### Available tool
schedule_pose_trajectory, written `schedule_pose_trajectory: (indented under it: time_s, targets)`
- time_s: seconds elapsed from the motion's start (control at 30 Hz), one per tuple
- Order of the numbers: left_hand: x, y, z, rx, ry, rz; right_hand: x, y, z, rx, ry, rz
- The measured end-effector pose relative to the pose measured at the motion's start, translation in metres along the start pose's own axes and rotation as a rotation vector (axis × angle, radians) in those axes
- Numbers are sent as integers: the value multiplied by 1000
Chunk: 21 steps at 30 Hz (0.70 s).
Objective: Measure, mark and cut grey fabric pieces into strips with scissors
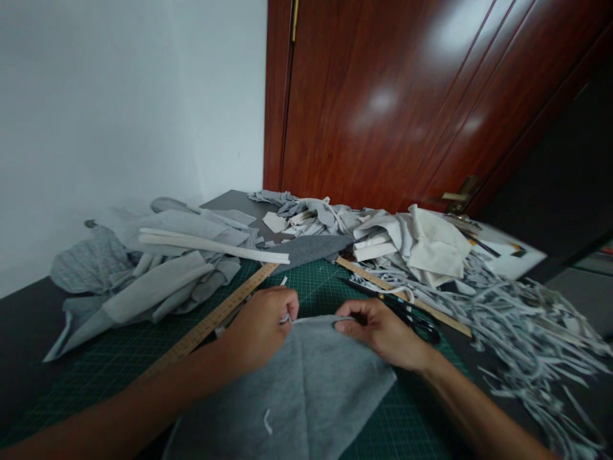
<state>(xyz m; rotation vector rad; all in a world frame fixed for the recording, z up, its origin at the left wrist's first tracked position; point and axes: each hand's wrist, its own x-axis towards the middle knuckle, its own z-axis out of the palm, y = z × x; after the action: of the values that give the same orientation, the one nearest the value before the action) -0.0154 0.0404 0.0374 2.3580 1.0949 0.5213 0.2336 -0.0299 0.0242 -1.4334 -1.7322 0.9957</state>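
Note:
A piece of grey fabric (330,377) hangs between my two hands, its upper edge lifted over the green cutting mat (393,421). My left hand (268,319) is closed on the left end of that edge, where the cloth bunches at the fingers. At the right end, my right hand (378,329) pinches the edge between thumb and fingers. A small white thread or scrap (267,421) lies on the fabric. Black-handled scissors (416,319) rest just beyond my right hand. One wooden ruler (215,313) runs behind my left forearm.
A second wooden ruler (407,297) lies on the right. Grey and white cloth pieces (167,255) are heaped at the left, with more fabric (435,243) at the back right. Cut strips (536,351) tangle along the right side. Behind stand a wall (119,96) and wooden door (373,128).

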Motion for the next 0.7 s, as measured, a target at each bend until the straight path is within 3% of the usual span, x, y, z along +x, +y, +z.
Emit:
schedule_pose_trajectory:
  time_s: [0.13,0.27,0.4,0.5,0.6,0.7]
  targets:
    - [3,-9,10,62,52,43,5,9,3,-187,220,-53]
    - [4,-17,22,144,81,83,9,17,8,-252,333,-98]
    - [1,-18,28,260,173,181,8,19,13,-275,281,-157]
    - [-8,-10,29,309,259,358,5,18,14,-298,215,-176]
    - [-18,2,32,211,110,518,4,17,13,-327,171,-181]
    - [-25,10,36,154,-95,566,6,17,9,-343,164,-173]
